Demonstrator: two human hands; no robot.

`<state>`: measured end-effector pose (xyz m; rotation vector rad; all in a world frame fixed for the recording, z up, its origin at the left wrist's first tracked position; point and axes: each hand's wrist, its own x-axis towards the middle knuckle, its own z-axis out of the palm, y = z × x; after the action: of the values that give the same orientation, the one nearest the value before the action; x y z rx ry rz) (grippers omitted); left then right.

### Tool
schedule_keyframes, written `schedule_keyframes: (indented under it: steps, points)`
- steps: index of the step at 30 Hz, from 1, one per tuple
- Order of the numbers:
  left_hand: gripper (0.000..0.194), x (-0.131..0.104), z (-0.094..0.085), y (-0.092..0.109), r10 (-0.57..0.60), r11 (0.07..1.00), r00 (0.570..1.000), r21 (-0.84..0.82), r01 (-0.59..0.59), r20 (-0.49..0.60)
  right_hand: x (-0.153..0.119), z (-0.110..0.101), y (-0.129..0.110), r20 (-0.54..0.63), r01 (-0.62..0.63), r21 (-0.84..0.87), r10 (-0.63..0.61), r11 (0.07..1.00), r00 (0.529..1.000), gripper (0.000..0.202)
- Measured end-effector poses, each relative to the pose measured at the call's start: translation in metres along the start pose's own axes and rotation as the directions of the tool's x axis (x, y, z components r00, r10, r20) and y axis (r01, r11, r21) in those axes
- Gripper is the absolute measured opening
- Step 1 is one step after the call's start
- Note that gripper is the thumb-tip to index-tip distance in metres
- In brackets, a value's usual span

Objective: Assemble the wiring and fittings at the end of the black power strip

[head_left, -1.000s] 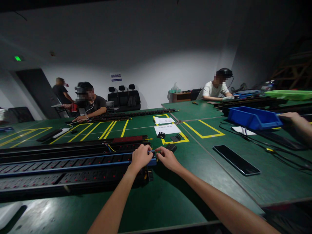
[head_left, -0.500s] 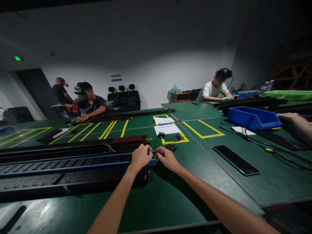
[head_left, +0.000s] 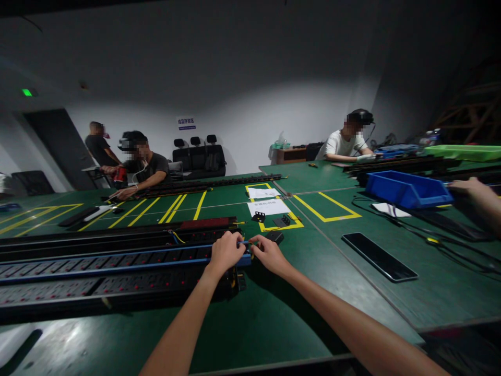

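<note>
A long power strip with blue edges (head_left: pixel 129 265) and a row of black sockets lies across the left of the table. My left hand (head_left: pixel 226 253) is closed over its right end, fingers curled on the blue rail. Just past that end, my right hand (head_left: pixel 269 254) is closed in a pinch, its fingertips near the left ones. What it pinches is small and hidden by the fingers; a bit of yellow shows below them. A second black power strip (head_left: pixel 144 286) with red dots lies on the near side. Behind the right hand sits a small black block (head_left: pixel 274 238).
Black brackets (head_left: pixel 282 221) and paper sheets (head_left: pixel 268 208) lie farther back. On the right are a phone (head_left: pixel 379 257), black cables (head_left: pixel 434 248) and a blue bin (head_left: pixel 409 190). Another person's hand (head_left: pixel 472 189) reaches beside the bin. Co-workers sit across the table.
My two hands stay at the strip's end with hardly any movement. At the far left a co-worker's red tool and hand have shifted slightly; the hand beside the blue bin has lowered slightly.
</note>
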<state>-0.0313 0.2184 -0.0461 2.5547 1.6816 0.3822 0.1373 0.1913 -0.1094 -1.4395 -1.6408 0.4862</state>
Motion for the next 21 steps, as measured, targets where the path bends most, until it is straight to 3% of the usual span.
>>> schedule_keyframes:
  steps: [21]
  points:
    - [0.022, 0.0001, -0.0002, -0.0006, 0.002, 1.0, 1.0, -0.005, -0.002, 0.003, 0.0004, 0.0014, 0.0013, -0.004, -0.003, 0.005, 0.003, 1.0, 1.0, 0.025]
